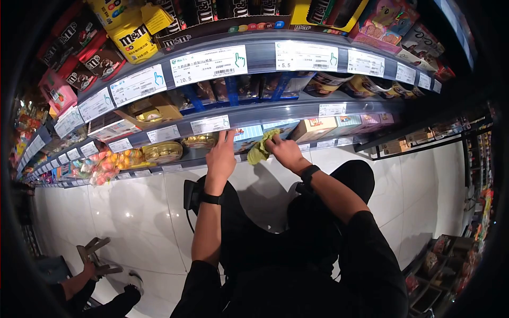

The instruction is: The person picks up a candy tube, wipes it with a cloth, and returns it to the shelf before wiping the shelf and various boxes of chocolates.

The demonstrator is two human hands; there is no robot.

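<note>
In the head view my right hand [288, 152] is closed on a crumpled yellow-green cloth [258, 152] at the front of the lowest shelf. Light blue boxes [249, 132] stand on that shelf, just behind the cloth. To the left of it, my left hand [220, 159] has its fingers stretched out, their tips at the shelf edge below a price label [210, 124]. I see nothing held in it. Gold-coloured packs [200, 141] sit beside the left hand, and cream-coloured boxes [314, 127] stand to the right of the cloth.
Above are curved shelves with price labels [209, 64] and packed sweets, including a yellow M&M's bag [138, 42]. Bagged candy [108, 161] fills the lower left. A person's hand [89, 267] is by a small stool [99, 253]. A candy bin [442, 270] stands right.
</note>
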